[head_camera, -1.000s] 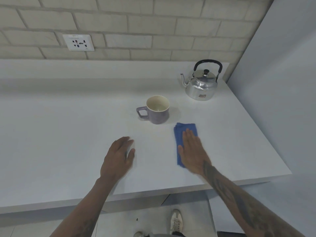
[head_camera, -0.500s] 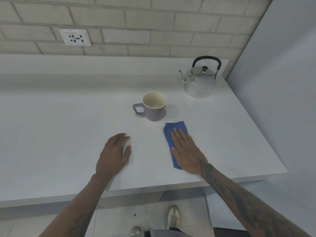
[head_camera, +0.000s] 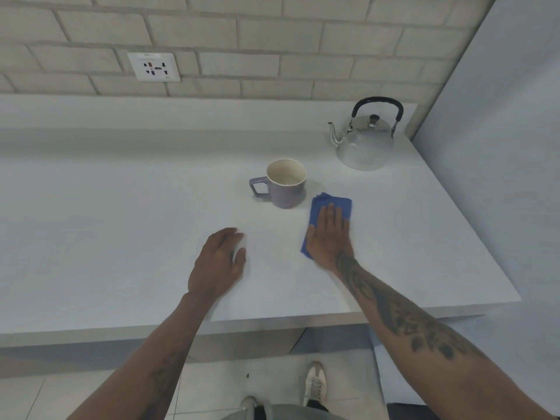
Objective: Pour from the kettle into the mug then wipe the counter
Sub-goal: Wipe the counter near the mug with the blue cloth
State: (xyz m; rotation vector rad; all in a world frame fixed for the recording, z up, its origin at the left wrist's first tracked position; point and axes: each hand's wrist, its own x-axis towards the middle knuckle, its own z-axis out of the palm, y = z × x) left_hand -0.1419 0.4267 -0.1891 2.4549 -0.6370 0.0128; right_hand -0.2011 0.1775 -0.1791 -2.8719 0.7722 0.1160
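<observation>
A steel kettle [head_camera: 365, 144] with a black handle stands upright at the back right of the white counter [head_camera: 121, 225]. In front of it and to its left stands a purple mug [head_camera: 286, 184], handle pointing left, with a cream inside. My right hand [head_camera: 330, 237] lies flat, fingers together, pressing a folded blue cloth [head_camera: 331, 201] onto the counter just right of the mug. The cloth's far end shows past my fingertips. My left hand [head_camera: 219, 265] rests palm down on the bare counter, left of the cloth, holding nothing.
A brick wall with a power socket [head_camera: 154, 67] runs along the back above a raised ledge. A grey wall [head_camera: 500, 147] closes the counter's right side. The counter's front edge is near my forearms, with floor tiles and my shoes [head_camera: 315, 384] below.
My right hand slid the blue cloth slightly left, then pushed it away from me, closer to the mug. My left hand has stayed on the counter.
</observation>
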